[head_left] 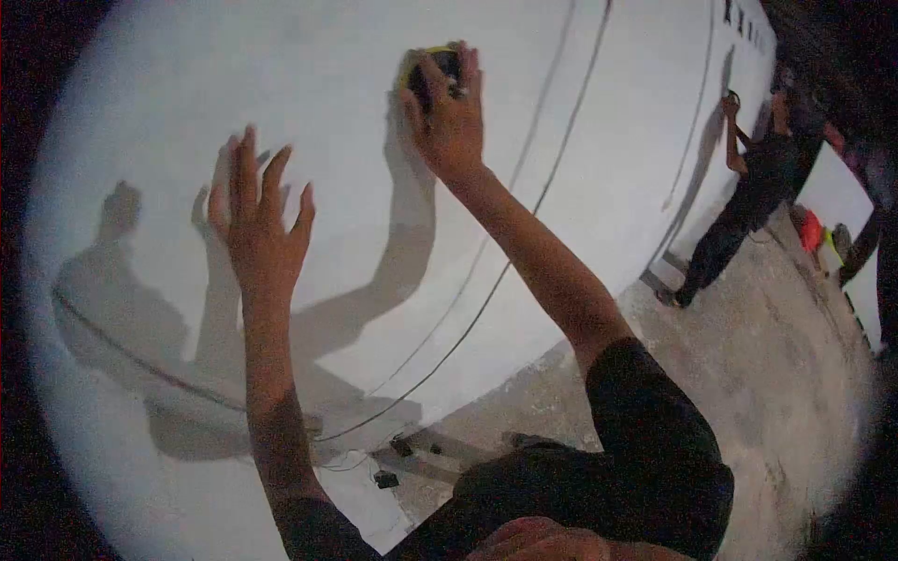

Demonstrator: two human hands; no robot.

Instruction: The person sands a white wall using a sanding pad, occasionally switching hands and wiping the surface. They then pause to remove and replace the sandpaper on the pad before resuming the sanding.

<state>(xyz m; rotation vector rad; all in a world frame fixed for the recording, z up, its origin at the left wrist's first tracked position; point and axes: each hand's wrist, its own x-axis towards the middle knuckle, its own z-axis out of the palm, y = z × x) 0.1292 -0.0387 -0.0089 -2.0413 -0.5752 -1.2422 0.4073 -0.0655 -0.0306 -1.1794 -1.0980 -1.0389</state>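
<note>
Against a large white surface (327,56), my right hand (449,117) is wrapped over a round black tool with a yellow rim (432,75), its face to the surface. Lower and to the left, my left hand (262,215) has its fingers spread and holds nothing; it is at or close to the white surface, and contact cannot be made out. Shadows of both arms and my head fall on the surface. A dark cable (552,178) runs across it, right of my right hand.
Another person in dark clothes (762,178) leans on the same surface at the right, arms raised. Red and yellow-green items (810,229) lie behind that person. Grey rough floor (730,374) spreads below. Small black objects (385,480) sit near the surface's lower edge.
</note>
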